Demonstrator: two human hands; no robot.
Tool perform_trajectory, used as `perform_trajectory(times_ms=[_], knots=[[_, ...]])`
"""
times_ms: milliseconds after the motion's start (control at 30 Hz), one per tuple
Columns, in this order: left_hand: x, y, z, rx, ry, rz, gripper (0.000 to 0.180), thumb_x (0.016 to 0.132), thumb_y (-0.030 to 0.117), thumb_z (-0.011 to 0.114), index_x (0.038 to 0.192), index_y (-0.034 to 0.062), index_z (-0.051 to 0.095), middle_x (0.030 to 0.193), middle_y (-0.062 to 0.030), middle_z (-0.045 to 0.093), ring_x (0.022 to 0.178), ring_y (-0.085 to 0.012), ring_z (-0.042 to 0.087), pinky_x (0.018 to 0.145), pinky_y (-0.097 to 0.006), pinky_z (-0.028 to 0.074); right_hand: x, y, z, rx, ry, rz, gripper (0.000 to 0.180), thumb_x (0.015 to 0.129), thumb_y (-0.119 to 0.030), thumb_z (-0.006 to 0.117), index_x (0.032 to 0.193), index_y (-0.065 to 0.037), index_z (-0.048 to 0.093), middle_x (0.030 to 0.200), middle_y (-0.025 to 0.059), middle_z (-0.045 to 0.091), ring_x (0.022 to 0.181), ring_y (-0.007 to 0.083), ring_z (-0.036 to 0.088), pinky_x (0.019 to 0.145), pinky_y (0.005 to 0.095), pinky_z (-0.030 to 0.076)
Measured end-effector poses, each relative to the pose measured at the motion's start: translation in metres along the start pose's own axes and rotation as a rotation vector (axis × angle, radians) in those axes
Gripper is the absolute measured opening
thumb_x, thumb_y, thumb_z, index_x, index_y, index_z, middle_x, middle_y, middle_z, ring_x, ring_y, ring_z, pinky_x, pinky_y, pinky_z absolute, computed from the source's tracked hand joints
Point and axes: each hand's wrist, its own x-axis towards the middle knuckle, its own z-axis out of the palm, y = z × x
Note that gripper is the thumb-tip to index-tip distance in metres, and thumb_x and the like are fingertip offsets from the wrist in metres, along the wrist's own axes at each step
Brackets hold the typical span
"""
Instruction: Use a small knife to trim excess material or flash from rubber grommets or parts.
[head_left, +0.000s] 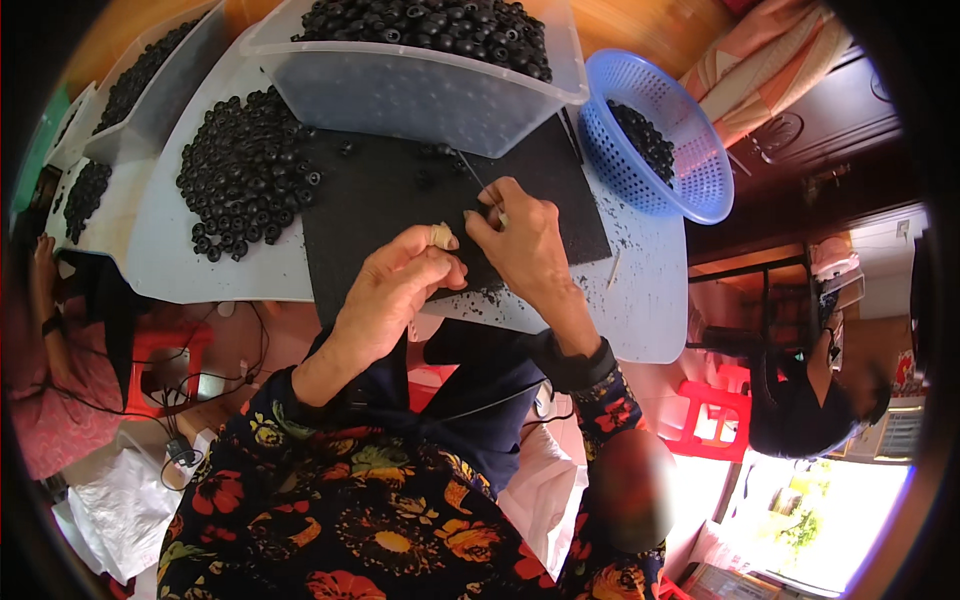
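The right hand is over the right part of the black mat. Its thumb and fingers pinch a thin tool, skinny like a stick. The tool is long and straight, and it is over the mat too. It slants from the fingers up to the left, so its free end points at the far side of the mat. A few loose black pieces lie there, near that end. I can't tell if the tool touches them.

The left hand is over the near part of the mat. Its fingers are bent in close together, and one has a pale wrap. I can't tell if they pinch anything.

A big clear bin full of black pieces stands at the mat's far edge. Left of the mat is a big heap of round black pieces. Right of the mat, at the far corner, is a blue basket with more black pieces inside. The white table shows to the left and right of the mat.
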Motion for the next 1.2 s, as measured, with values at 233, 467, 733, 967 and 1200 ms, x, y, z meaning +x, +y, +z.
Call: perform_trajectory(times_ms=[233,467,733,967,1200], knots=[[0.004,0.008,0.011,0.186,-0.021,-0.07,0.014,0.092,0.011,0.053,0.101,0.0025,0.058,0.085,-0.0007,0.058,0.081,-0.0077,0.056,0.077,-0.023,0.045,-0.066,-0.027,-0.021,0.234,0.038,-0.004,0.022,0.074,-0.005,0.066,0.093,0.002,0.058,0.076,0.0133,0.059,0.063,0.0238,0.061,0.057,0.0334,0.048],[-0.005,0.015,0.029,0.301,-0.057,-0.263,0.015,0.089,0.005,0.054,0.102,-0.0014,0.06,0.085,-0.0015,0.06,0.075,-0.0071,0.056,0.069,-0.022,0.046,-0.099,-0.027,-0.026,0.284,0.017,-0.028,0.027,0.077,0.001,0.061,0.103,-0.001,0.058,0.084,0.0128,0.058,0.065,0.0249,0.059,0.058,0.0322,0.047],[-0.014,-0.002,0.028,0.274,-0.098,-0.216,0.021,0.086,0.001,0.054,0.105,-0.0039,0.059,0.085,-0.0029,0.06,0.071,-0.0078,0.057,0.065,-0.022,0.048,-0.128,-0.011,-0.001,1.127,0.181,0.364,0.012,0.094,-0.012,0.054,0.096,-0.001,0.057,0.073,-0.0018,0.054,0.061,0.0027,0.047,0.053,0.0193,0.039],[-0.016,-0.009,0.037,0.355,-0.125,-0.139,0.02,0.087,-0.001,0.052,0.105,-0.0051,0.057,0.082,-0.0035,0.059,0.071,-0.0098,0.057,0.065,-0.024,0.047,-0.129,-0.015,0.015,1.106,0.282,0.334,0.014,0.093,-0.014,0.057,0.092,0.0,0.054,0.068,-0.0036,0.051,0.056,0.003,0.045,0.048,0.0194,0.037],[-0.016,-0.007,0.035,0.257,-0.185,-0.182,0.021,0.088,0.001,0.051,0.107,-0.0048,0.057,0.082,-0.0045,0.057,0.075,-0.0133,0.056,0.071,-0.027,0.046,-0.14,-0.002,0.021,0.764,0.231,0.341,0.013,0.094,-0.011,0.054,0.089,0.001,0.053,0.068,0.0039,0.056,0.052,0.0047,0.048,0.046,0.022,0.037]])
